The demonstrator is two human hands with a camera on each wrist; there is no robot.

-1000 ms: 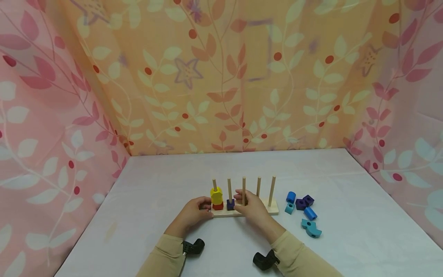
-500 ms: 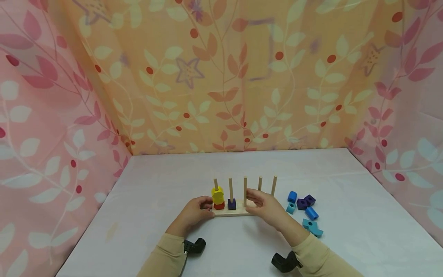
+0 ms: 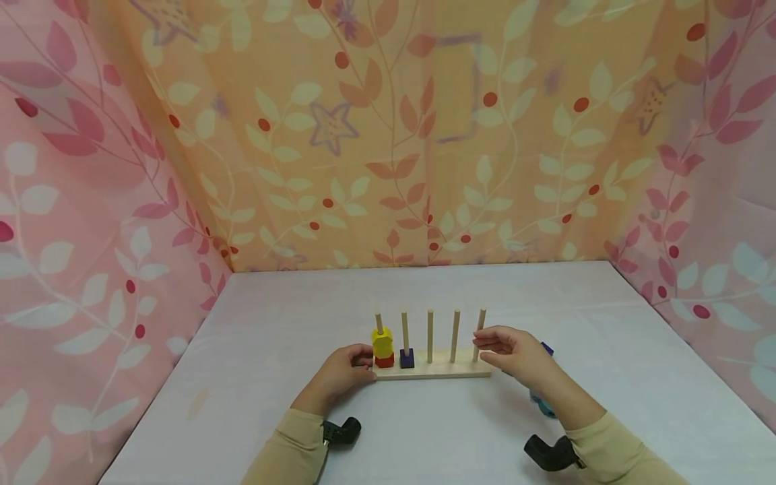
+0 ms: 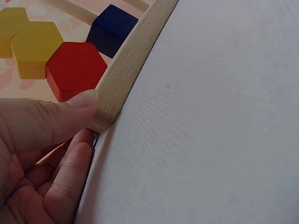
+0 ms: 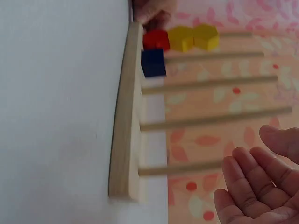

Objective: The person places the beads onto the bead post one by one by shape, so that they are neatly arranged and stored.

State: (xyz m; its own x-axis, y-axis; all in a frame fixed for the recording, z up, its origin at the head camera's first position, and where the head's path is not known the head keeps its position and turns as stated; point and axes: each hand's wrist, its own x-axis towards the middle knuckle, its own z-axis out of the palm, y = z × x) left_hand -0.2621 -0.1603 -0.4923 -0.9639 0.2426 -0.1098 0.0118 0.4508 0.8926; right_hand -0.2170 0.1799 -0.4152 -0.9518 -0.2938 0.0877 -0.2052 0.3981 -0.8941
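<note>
A wooden peg board (image 3: 448, 370) with several upright pegs stands on the white table. Its leftmost peg carries a red hexagonal block (image 4: 77, 69) at the bottom with two yellow hexagonal blocks (image 4: 37, 44) above it. On the second peg sits a dark blue square block (image 3: 407, 358); the other pegs are bare. My left hand (image 3: 344, 370) holds the board's left end, thumb on its edge and fingers curled beside it. Holding nothing, my right hand (image 3: 521, 351) hovers by the rightmost peg, its fingers (image 5: 250, 172) loosely extended.
To the right of the board lie loose blocks, mostly hidden behind my right hand and forearm. A purple block (image 3: 547, 348) and a teal piece (image 3: 546, 408) peek out. Patterned curtains (image 3: 388, 168) enclose the table at the back and sides.
My right hand has moved right, from around the second and third pegs to the rightmost peg, now covering most of the loose blocks. The left hand and the board stay put.
</note>
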